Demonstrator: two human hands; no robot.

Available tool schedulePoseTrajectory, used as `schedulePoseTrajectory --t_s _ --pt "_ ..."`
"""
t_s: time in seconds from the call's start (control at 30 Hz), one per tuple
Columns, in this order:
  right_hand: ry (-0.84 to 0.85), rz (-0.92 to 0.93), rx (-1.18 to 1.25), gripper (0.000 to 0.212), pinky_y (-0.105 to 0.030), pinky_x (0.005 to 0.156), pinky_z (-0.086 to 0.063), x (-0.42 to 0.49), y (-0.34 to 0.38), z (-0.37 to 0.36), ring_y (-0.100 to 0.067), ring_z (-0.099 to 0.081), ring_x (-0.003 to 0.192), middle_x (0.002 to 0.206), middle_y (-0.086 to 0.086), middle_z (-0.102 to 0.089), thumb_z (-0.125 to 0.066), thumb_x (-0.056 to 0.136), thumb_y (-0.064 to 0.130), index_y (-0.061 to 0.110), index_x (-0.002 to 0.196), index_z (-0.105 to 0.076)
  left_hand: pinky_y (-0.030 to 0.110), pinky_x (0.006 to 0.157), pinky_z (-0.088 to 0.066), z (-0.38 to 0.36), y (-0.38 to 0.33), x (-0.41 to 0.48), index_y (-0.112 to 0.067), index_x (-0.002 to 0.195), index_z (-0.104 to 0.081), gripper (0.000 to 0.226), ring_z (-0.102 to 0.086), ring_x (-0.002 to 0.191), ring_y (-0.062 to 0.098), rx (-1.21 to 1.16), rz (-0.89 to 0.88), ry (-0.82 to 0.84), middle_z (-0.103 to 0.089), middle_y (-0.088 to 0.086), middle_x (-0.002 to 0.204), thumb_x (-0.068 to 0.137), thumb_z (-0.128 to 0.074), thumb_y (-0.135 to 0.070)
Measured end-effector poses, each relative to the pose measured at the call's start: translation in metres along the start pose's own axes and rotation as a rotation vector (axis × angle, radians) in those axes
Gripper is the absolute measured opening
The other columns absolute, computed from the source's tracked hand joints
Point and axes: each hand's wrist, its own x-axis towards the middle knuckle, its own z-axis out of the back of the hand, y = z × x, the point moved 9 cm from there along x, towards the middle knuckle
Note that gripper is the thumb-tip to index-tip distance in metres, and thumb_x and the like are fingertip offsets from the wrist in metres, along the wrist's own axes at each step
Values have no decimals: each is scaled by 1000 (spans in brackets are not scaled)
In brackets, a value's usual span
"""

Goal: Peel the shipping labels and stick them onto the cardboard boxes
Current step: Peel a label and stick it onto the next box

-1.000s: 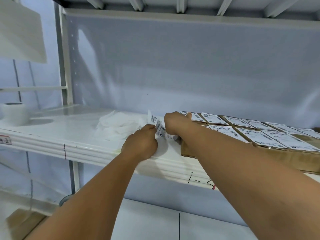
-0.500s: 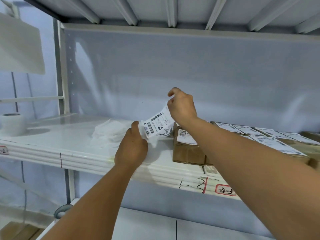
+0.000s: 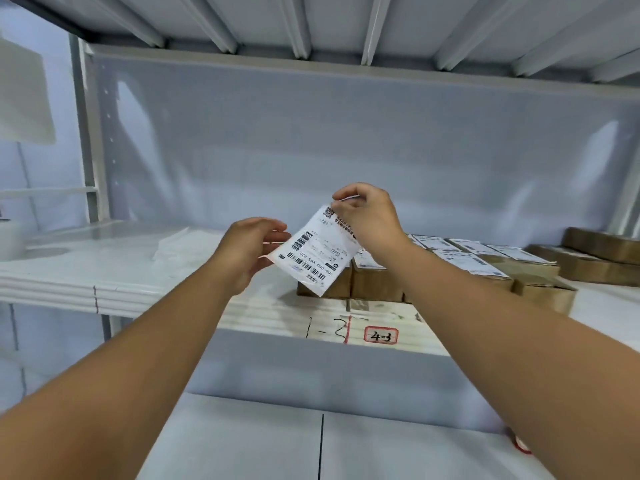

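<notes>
A white shipping label (image 3: pixel 313 252) with barcodes hangs in the air above the shelf, printed side towards me. My right hand (image 3: pixel 369 218) pinches its top corner. My left hand (image 3: pixel 251 252) is just left of the label with fingers loosely curled; thin white edges of a backing sheet (image 3: pixel 277 242) show between its fingers. Behind and below the label stands a row of brown cardboard boxes (image 3: pixel 377 284), their tops covered with stuck labels (image 3: pixel 464 252).
A heap of translucent white backing sheets (image 3: pixel 176 244) lies on the white shelf (image 3: pixel 156 289) to the left. Several unlabelled flat boxes (image 3: pixel 602 259) are stacked at far right. A white roll (image 3: pixel 8 237) sits at far left. A red tag "4-3" (image 3: pixel 381 336) marks the shelf edge.
My right hand lifted the label up and away from the shelf, peeling it off. My left hand rose from the shelf edge. The view tilted up and right.
</notes>
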Motion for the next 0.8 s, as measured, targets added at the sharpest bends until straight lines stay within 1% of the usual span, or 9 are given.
schedulePoseTrajectory --t_s 0.03,0.1,0.17,0.23,0.33,0.4,0.5,0.63,0.8 --pt "32 -21 63 13 -23 62 -47 -5 -1 2 -12 -61 70 76 4 -67 -63 88 9 21 83 -63 26 59 -45 -12 0 -6 -12 89 -65 21 -61 67 18 57 41 58 -67 3 77 95 -48 -23" --pt "123 -23 118 19 -18 61 -48 -15 0 3 -11 -61 73 80 2 -67 -60 88 0 18 85 -63 28 63 -47 -30 -3 -17 -12 90 -67 32 -62 69 19 132 71 135 -69 3 79 98 -45 -34" --pt "194 -6 105 26 -13 63 -49 -25 2 4 -8 -60 78 84 2 -64 -58 86 -8 17 84 -64 28 67 -49 -43 -6 -23 -12 92 -68 38 -63 73 20 183 60 161 -70 3 86 96 -45 -42" --pt "231 -3 92 29 -15 65 -50 -35 4 8 -10 -61 78 84 1 -63 -58 86 -10 18 82 -64 28 70 -50 -53 -7 -30 -12 97 -69 40 -62 75 19 208 53 154 -71 4 91 93 -50 -46" --pt "221 -16 141 30 -14 62 -50 -47 4 19 -8 -61 72 81 0 -63 -56 85 -13 16 84 -63 27 68 -50 -72 -8 -38 -12 94 -69 32 -63 74 19 151 61 184 -70 5 91 90 -57 -41" --pt "196 -28 200 29 -13 59 -49 -53 3 27 -6 -62 68 79 1 -64 -56 84 -14 14 84 -63 27 64 -52 -84 -3 -46 -14 90 -68 24 -63 72 18 68 132 222 -67 3 85 90 -59 -37" --pt "178 -54 237 28 -18 59 -51 -61 0 36 -11 -63 68 80 -1 -64 -57 84 -14 13 85 -63 38 81 -52 -98 8 -57 -14 87 -65 18 -62 81 23 -32 308 292 -65 3 86 87 -60 -32" --pt "194 -74 308 29 -29 69 -54 -69 0 41 -18 -64 71 82 -4 -65 -56 84 -15 13 86 -64 37 86 -49 -106 10 -67 -12 89 -62 14 -61 84 26 -106 429 344 -65 7 86 82 -59 -24" --pt "198 4 194 24 -14 57 -49 -74 13 47 -8 -61 63 78 -1 -63 -63 83 -9 15 86 -63 32 70 -50 -104 8 -69 -13 80 -60 10 -61 71 19 -50 387 243 -62 1 77 87 -53 -15"
